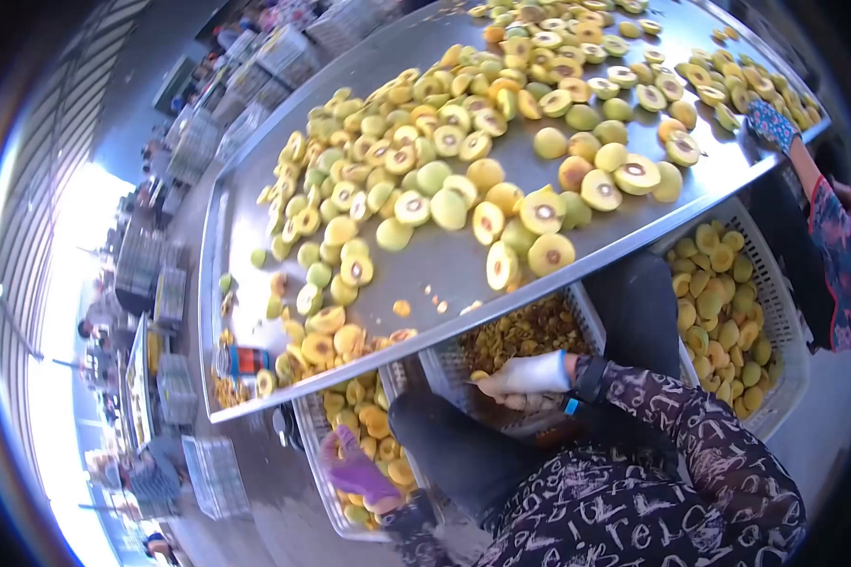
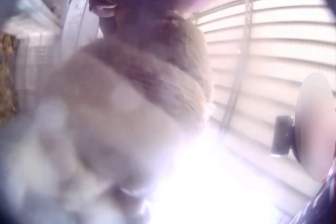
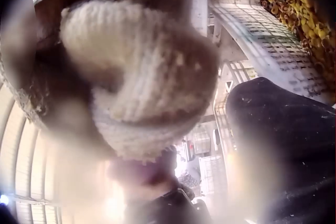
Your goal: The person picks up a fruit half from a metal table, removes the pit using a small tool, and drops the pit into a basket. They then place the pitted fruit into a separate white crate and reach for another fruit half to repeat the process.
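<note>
Below the near edge of the big shiny metal table (image 1: 425,274), the right hand in its white knit glove (image 1: 529,378) is curled round a small yellowish thing (image 1: 479,375), too tiny to identify, and the right wrist view's mostly blocked by knit fingers. Toward the table's near-left corner, the left hand in a purple glove (image 1: 364,472) looks loose, covering part of a white plastic crate of yellow fruit halves (image 1: 320,463); its wrist view's a blur. More green-yellow halved fruits (image 1: 449,208) cover the tabletop, cut off up top.
</note>
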### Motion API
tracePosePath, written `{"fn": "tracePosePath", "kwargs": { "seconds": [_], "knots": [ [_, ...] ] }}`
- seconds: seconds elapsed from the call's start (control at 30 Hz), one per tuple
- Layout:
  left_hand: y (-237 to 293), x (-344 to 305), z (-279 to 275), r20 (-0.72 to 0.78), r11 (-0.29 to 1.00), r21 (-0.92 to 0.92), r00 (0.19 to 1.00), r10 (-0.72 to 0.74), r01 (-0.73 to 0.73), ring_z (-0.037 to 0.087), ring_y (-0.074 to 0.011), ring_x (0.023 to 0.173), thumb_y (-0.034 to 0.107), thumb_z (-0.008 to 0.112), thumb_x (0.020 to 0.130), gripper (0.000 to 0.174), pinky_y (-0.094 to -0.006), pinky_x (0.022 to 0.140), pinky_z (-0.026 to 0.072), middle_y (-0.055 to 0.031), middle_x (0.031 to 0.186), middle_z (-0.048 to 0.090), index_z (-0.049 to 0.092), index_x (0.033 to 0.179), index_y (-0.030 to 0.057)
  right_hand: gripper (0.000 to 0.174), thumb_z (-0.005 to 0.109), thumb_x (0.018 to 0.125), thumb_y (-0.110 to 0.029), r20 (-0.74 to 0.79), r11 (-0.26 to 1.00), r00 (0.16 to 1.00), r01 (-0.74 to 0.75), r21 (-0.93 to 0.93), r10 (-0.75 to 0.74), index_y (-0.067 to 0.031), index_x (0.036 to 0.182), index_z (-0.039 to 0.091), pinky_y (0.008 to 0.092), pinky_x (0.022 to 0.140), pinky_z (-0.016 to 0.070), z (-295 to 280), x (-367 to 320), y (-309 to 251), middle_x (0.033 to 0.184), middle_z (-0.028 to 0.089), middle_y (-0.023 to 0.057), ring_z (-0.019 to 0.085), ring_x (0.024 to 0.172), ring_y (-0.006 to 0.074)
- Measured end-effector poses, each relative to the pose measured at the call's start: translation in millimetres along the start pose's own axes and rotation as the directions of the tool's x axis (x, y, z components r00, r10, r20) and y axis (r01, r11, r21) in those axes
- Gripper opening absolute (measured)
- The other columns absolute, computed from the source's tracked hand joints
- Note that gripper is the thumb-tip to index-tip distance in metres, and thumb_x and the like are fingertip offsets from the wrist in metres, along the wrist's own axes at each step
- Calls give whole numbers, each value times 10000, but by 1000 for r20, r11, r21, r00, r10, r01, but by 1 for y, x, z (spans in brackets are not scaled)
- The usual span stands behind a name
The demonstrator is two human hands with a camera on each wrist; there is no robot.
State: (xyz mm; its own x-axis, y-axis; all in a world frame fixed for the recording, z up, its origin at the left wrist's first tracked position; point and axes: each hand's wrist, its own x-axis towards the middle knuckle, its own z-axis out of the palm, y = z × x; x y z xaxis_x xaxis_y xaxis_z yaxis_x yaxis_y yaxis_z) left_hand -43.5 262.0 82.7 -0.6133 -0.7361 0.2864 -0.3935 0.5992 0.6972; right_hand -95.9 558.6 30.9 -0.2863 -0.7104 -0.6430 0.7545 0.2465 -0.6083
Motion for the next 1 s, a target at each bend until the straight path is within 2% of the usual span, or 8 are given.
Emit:
{"fn": "tracePosePath", "kwargs": {
  "seconds": [0.07, 0.2, 0.33, 0.47, 0.57, 0.67, 0.93, 1.0],
  "knots": [
    [37, 29, 6, 77, 977, 70, 977, 197, -203, 599, -203, 853, 125, 690, 811, 247, -312, 738, 484, -113, 953, 646, 649, 1003, -25, 450, 432, 963, -444, -249, 588, 670, 342, -733, -700, -103, 700, 563, 257, 391, 346, -25, 52, 45, 532, 459, 4, 448, 417, 113],
    [150, 33, 96, 267, 409, -302, 336, 903, -861, 565, -293, 1080, 43, 673, 753, 396, -369, 953, 433, -122, 1190, 601, 614, 1144, 29, 446, 458, 940, -409, -235, 901, 943, 124, -416, -238, -17, 867, 656, 393, 654, 487, -11, 13, 2, 721, 639, 139, 616, 655, 276],
    [250, 3, 192, 523, 85, -569, -280, 805, -818, 553, -298, 1114, 45, 692, 694, 591, -371, 943, 449, -106, 1285, 546, 559, 1265, 120, 479, 444, 933, -417, -306, 723, 827, 163, -671, -471, 18, 957, 643, 430, 803, 465, -22, 18, 15, 904, 648, 224, 623, 865, 367],
    [257, -14, 219, 774, 115, -280, -153, 614, -953, 628, -232, 955, 58, 677, 708, 478, -324, 834, 504, -99, 1224, 598, 623, 1177, 131, 492, 436, 929, -436, -409, 759, 759, 169, -628, -507, 10, 943, 645, 450, 816, 461, -26, 0, 19, 951, 645, 224, 613, 890, 392],
    [221, 13, 198, 801, 842, -492, 264, 538, -222, 645, -157, 793, 121, 728, 723, 360, -267, 723, 522, -64, 929, 663, 649, 1067, 47, 412, 487, 918, -443, -449, 733, 720, 120, -670, -529, -62, 946, 640, 461, 735, 478, -12, -10, 12, 866, 658, 198, 625, 838, 389],
    [190, 8, 137, 752, 587, -659, 435, 495, 470, 629, -270, 907, 215, 599, 798, 357, -355, 669, 564, -152, 1009, 594, 561, 1078, -4, 354, 501, 926, -390, -420, 719, 620, 369, -589, -663, -54, 859, 591, 495, 665, 468, 15, -33, 0, 798, 629, 217, 602, 747, 431],
    [145, -54, 67, 906, 549, -419, 370, 205, 723, 627, -238, 744, 703, 248, 902, 770, -268, 627, 518, -168, 930, 636, 551, 1039, 9, 246, 547, 897, -381, -206, 218, 134, 74, -973, -969, -136, 873, 551, 394, 472, 452, 57, -68, -17, 667, 578, 75, 617, 565, 275],
    [142, -52, 58, 918, 613, -394, 329, 223, 685, 625, -217, 749, 732, 216, 883, 809, -265, 657, 516, -143, 893, 632, 559, 1003, 9, 234, 544, 886, -392, -90, 27, 319, -195, -980, -944, -159, 860, 548, 360, 448, 433, 55, -78, -17, 663, 565, 29, 606, 536, 211]
  ]
}}
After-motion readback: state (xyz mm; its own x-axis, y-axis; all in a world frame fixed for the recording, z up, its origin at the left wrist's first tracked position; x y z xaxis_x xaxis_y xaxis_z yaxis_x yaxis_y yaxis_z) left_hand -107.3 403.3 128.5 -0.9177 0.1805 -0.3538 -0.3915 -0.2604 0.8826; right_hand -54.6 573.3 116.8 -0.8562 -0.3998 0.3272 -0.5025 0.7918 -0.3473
